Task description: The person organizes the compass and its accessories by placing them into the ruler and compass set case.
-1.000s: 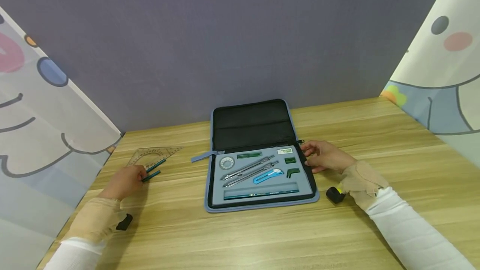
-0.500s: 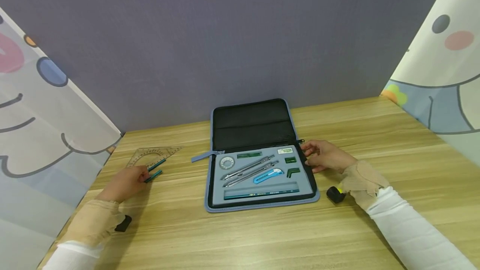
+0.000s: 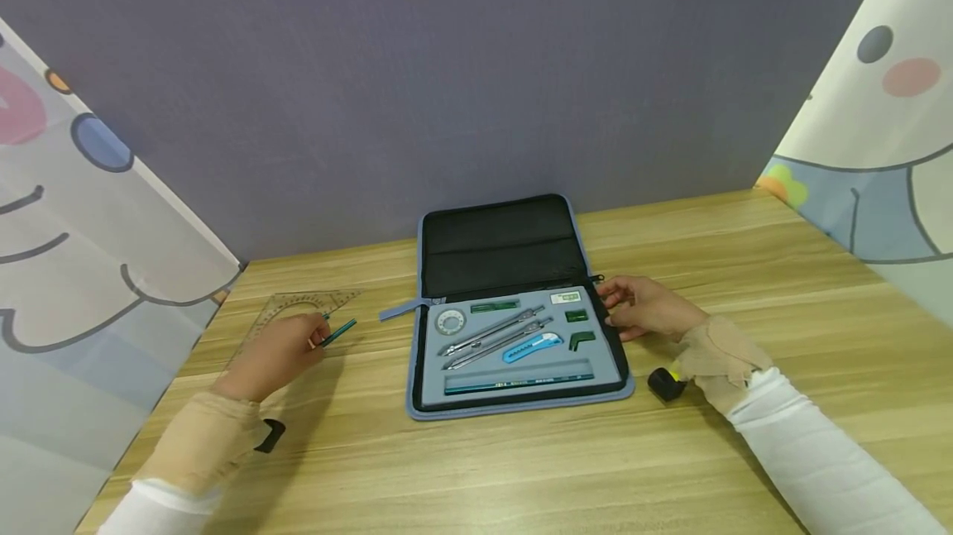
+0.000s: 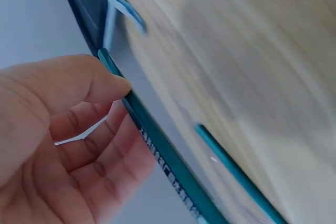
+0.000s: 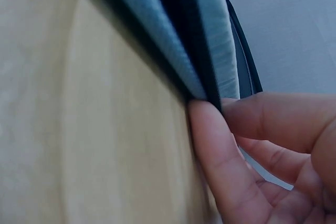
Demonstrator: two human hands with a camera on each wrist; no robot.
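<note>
My left hand (image 3: 279,351) pinches a dark green pencil (image 4: 165,148) between thumb and fingers, raised above the table. A second green pencil (image 4: 239,174) lies below it, near the clear set square (image 3: 279,303), which my hand partly covers. My right hand (image 3: 648,308) grips the right rim of an open zip case (image 3: 629,374), as the right wrist view (image 5: 252,166) also shows from close by. In the case's grey tray (image 3: 447,332) lie two compasses (image 3: 495,341), a blue utility knife (image 3: 533,348), a pencil (image 3: 514,384) and a round white dial (image 3: 450,322).
The case lid (image 3: 502,250) stands raised toward the grey back panel (image 3: 476,88). A blue zip tab (image 3: 399,309) sticks out on its left. Small green pieces (image 3: 577,317) and a white eraser (image 3: 565,298) sit in the tray. Printed fabric (image 3: 82,270) hangs at the left side.
My left hand has moved right and a little away from me with one pencil in its grip, leaving the other behind. The right hand keeps its hold on the case.
</note>
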